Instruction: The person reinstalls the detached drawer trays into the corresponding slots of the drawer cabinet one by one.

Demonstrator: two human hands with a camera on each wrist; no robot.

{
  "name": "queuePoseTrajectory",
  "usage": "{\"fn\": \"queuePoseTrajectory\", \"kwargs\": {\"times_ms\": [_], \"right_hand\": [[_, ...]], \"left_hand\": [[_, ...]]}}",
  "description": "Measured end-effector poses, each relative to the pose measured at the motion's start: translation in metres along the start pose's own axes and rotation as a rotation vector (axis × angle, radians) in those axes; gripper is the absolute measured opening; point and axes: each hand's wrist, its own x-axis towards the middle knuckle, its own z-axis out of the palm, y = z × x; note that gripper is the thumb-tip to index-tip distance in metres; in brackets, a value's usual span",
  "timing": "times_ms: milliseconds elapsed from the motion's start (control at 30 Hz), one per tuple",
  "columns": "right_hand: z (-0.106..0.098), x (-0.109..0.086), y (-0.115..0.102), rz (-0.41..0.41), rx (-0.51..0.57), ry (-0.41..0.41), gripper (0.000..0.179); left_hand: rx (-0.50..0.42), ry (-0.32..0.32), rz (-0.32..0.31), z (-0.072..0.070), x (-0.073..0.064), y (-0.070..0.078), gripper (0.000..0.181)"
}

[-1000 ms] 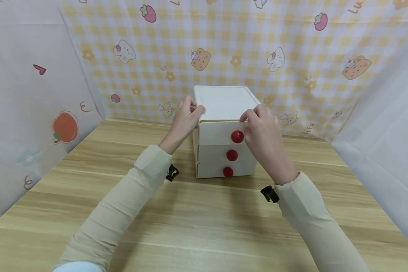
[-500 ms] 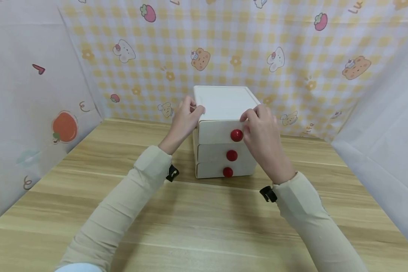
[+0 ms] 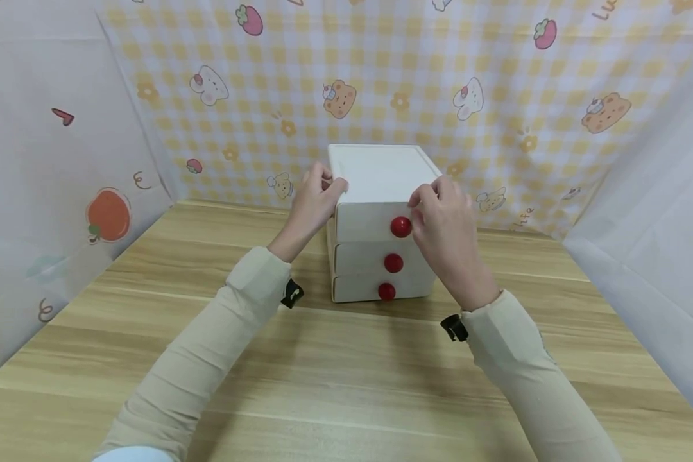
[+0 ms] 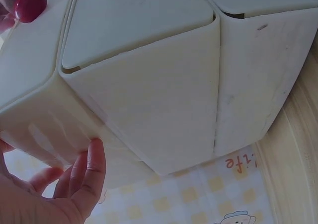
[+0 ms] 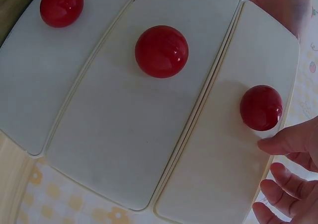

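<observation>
A white three-drawer cabinet (image 3: 381, 170) stands on the table, with a round red knob on each drawer front. My left hand (image 3: 316, 200) holds its upper left edge, thumb towards the top; the fingers (image 4: 94, 159) lie against the side panel in the left wrist view. My right hand (image 3: 447, 234) is at the top drawer (image 3: 364, 222), its fingertips at the upper front edge. Its thumb (image 5: 280, 142) touches the drawer front beside the top knob (image 5: 261, 108) in the right wrist view. The middle knob (image 3: 393, 263) and bottom knob (image 3: 386, 292) are untouched. All three drawers look nearly flush.
The wooden table (image 3: 335, 372) stretches in front of the cabinet and to both sides. Close behind hangs a yellow checked cloth (image 3: 254, 115) with cartoon prints. White cloths flank the table, the left one (image 3: 40, 192) bearing printed fruit.
The top drawer has slid slightly inward, its red knob shifting back, and the gap at its upper edge has narrowed. My right hand moved a little with it; the left hand stayed in place.
</observation>
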Motion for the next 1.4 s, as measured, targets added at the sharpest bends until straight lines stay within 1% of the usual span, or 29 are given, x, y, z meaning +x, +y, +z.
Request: {"fn": "queuePoseTrajectory", "kwargs": {"times_ms": [167, 267, 333, 400, 500, 600, 667, 767, 833, 900, 1000, 1100, 1233, 1400], "right_hand": [[-0.001, -0.001, 0.004, 0.009, -0.025, 0.004, 0.001], [-0.003, -0.003, 0.009, 0.03, -0.028, -0.003, 0.011], [-0.005, -0.004, 0.013, 0.062, -0.012, -0.018, 0.018], [-0.007, -0.006, 0.019, 0.119, 0.026, -0.039, 0.023], [-0.01, -0.01, 0.028, 0.251, 0.105, -0.084, 0.031], [-0.012, -0.015, 0.038, 0.4, 0.19, -0.114, 0.039], [-0.013, -0.019, 0.044, 0.479, 0.259, -0.113, 0.044], [-0.011, -0.025, 0.052, 0.553, 0.357, -0.129, 0.05], [-0.008, -0.029, 0.056, 0.586, 0.413, -0.165, 0.055], [-0.005, -0.034, 0.059, 0.605, 0.45, -0.216, 0.06], [0.001, -0.042, 0.064, 0.626, 0.492, -0.272, 0.059], [0.005, -0.048, 0.067, 0.638, 0.545, -0.287, 0.053], [0.008, -0.052, 0.072, 0.635, 0.609, -0.291, 0.045], [0.009, -0.054, 0.078, 0.598, 0.609, -0.319, 0.038]], "left_hand": [[-0.031, -0.013, -0.014, -0.001, -0.001, 0.0, 0.027], [-0.066, -0.025, -0.022, -0.002, -0.003, -0.001, 0.032], [-0.09, -0.042, -0.02, -0.002, -0.004, -0.001, 0.037], [-0.102, -0.07, -0.007, -0.002, -0.006, -0.002, 0.045], [-0.098, -0.13, 0.013, -0.004, -0.011, -0.006, 0.06], [-0.098, -0.208, 0.006, -0.006, -0.018, -0.012, 0.071], [-0.103, -0.257, -0.011, -0.008, -0.024, -0.016, 0.076], [-0.077, -0.313, -0.024, -0.01, -0.031, -0.022, 0.082], [-0.03, -0.347, -0.024, -0.011, -0.036, -0.025, 0.085], [0.042, -0.37, -0.024, -0.012, -0.04, -0.028, 0.086], [0.161, -0.387, -0.011, -0.01, -0.045, -0.031, 0.087], [0.239, -0.382, -0.005, -0.007, -0.048, -0.033, 0.088], [0.266, -0.38, 0.005, -0.007, -0.05, -0.036, 0.09], [0.284, -0.391, 0.058, -0.009, -0.051, -0.039, 0.091]]}}
